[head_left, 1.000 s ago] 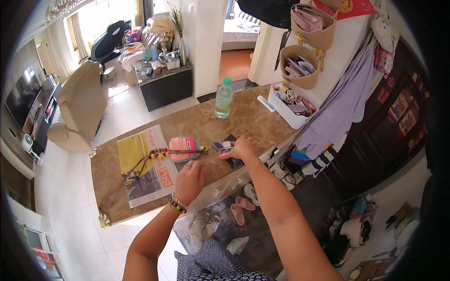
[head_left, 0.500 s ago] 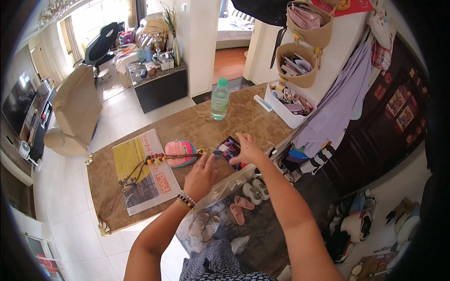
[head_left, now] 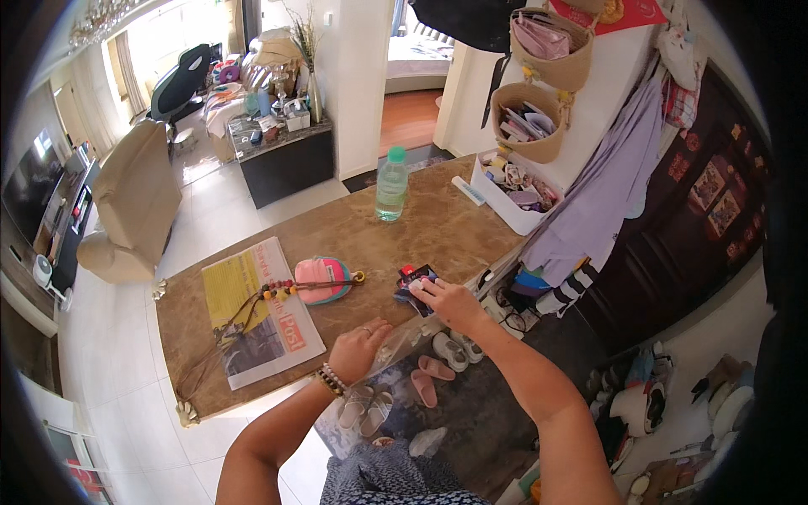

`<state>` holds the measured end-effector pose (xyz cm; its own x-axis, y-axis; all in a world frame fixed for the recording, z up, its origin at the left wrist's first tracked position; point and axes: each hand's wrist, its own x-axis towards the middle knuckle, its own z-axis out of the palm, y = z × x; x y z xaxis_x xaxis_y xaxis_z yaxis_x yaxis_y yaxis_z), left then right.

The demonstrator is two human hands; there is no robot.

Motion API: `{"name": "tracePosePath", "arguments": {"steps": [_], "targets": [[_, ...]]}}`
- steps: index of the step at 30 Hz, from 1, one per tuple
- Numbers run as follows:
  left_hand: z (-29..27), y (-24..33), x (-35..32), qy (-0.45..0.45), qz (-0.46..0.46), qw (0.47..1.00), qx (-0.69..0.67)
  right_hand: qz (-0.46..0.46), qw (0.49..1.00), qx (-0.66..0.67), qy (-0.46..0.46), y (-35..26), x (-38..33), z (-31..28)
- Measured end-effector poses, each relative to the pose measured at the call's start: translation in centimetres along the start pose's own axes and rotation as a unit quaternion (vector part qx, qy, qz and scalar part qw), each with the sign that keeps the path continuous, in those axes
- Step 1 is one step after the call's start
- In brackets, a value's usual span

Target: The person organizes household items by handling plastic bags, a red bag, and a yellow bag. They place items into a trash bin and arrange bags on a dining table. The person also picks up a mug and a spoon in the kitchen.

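Through the head camera, the left hand (head_left: 355, 349) is loosely open, apparently empty, at the brown marbled tabletop's (head_left: 353, 236) near edge. My right hand (head_left: 454, 305), fingers bent, touches a small dark flat packet (head_left: 411, 305) there; I can't tell whether it grips. Leftward, a beaded cord (head_left: 280, 290) crosses a pink-and-teal pouch (head_left: 315, 271); beyond stands a clear green-capped bottle (head_left: 390, 194).

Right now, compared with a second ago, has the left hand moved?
Yes. Judged against the green-capped bottle, the left hand has shifted rightward and toward the wearer, ending farther from the pink pouch.
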<state>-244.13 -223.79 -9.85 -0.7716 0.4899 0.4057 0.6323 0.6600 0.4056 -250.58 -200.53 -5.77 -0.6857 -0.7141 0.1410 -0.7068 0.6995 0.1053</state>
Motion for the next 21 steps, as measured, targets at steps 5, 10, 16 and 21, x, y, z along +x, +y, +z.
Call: {"name": "tracePosePath", "arguments": {"steps": [5,10,16,21], "targets": [[-0.1,-0.7,2.3,0.101,-0.231,0.914,-0.319,0.165,0.964,0.17,0.122,0.6,0.1,-2.6],[-1.3,-1.6,6.3,0.101,-0.338,0.608,-0.711,0.38,0.756,0.507,0.166,-0.4,-1.8,-4.1],[-2.1,4.7,9.3,-0.021,-0.309,0.444,-0.841,0.355,0.353,0.804,0.32,-5.3,-11.2,-6.4],[3.3,13.8,6.8,-0.189,-0.335,0.386,-0.838,0.44,0.23,0.75,0.437,-11.9,-23.6,-8.4]]}}
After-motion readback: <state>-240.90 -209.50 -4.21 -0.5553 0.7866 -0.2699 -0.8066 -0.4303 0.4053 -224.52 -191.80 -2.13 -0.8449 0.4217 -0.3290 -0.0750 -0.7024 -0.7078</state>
